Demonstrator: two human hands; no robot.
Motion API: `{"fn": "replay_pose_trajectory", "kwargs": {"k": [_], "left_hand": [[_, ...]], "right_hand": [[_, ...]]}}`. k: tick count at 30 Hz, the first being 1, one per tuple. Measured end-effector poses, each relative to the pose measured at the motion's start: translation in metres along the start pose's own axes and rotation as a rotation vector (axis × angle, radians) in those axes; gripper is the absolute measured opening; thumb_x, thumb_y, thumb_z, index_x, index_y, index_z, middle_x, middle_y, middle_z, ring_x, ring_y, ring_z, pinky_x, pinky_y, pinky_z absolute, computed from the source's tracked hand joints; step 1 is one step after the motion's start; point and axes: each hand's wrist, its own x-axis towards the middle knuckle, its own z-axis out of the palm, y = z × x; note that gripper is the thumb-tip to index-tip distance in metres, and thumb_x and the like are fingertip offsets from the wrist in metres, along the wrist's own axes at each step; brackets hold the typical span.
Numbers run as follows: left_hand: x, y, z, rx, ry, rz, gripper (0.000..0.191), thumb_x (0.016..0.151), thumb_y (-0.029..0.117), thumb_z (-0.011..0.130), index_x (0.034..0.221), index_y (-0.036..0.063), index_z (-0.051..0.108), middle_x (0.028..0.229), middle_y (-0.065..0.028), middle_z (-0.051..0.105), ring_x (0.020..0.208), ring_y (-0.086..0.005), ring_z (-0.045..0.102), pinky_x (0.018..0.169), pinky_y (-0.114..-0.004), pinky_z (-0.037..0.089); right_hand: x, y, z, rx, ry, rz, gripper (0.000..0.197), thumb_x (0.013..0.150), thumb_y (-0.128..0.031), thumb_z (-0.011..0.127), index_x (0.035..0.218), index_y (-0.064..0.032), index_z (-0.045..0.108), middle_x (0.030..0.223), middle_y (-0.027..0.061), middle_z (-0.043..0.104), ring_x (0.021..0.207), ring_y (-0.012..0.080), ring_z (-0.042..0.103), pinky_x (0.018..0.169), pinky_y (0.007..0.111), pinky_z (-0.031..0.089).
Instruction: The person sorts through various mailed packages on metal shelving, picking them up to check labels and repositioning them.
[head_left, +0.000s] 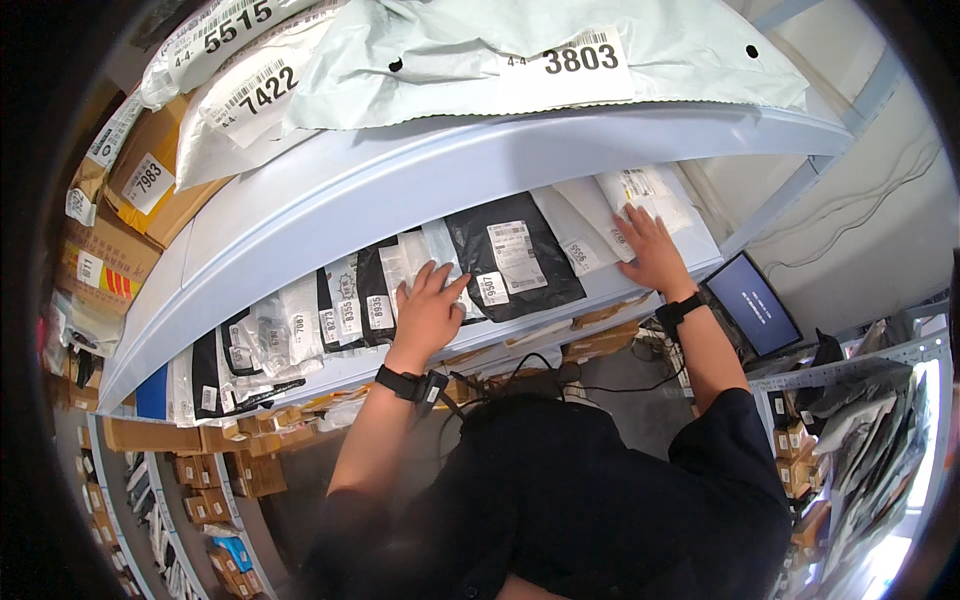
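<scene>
A row of overlapping mailing bags lies on a pale metal shelf (634, 289) in front of me. My left hand (431, 311) rests palm down on the light bags (409, 255) mid-row, fingers spread. Just right of its fingertips is a black mailing bag (525, 247) with a white label. My right hand (652, 244) lies on the white mailing bags (589, 214) at the row's right end, its fingers on a white padded parcel (645, 184). More black and clear bags (285, 322) stretch off to the left. Neither hand grips anything.
Overhead, the upper shelf (450, 157) holds a large pale mailing bag (420, 60) and cardboard boxes (150, 172). A monitor (754, 304) and loose cables (555, 367) sit at the right. Racks of parcels (202, 480) stand lower left, with a bag-filled rack (862, 420) at right.
</scene>
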Motion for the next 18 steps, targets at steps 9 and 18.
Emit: {"fn": "replay_pose_trajectory", "kwargs": {"k": [9,18], "left_hand": [[-0.001,0.001,-0.002,0.004,-0.048,-0.045,0.052,0.083,0.016,0.060,0.135,0.0225,0.061,0.148,-0.0076,0.047,0.144,-0.0321,0.034,0.110,-0.066,0.028],[-0.001,0.003,0.002,-0.056,0.017,-0.043,0.047,0.084,0.015,0.060,0.130,0.0234,0.064,0.143,-0.0062,0.052,0.143,-0.0305,0.035,0.109,-0.070,0.026]], "right_hand": [[0.013,-0.013,0.020,-0.195,0.002,-0.015,0.083,0.082,-0.053,0.071,0.148,-0.0104,0.044,0.151,0.0244,0.040,0.137,0.0455,0.040,0.108,0.060,0.036],[0.020,0.014,0.056,-0.519,0.136,-0.207,0.059,0.086,-0.021,0.063,0.137,0.0037,0.048,0.136,0.0282,0.054,0.115,0.0444,0.061,0.090,0.050,0.054]]}}
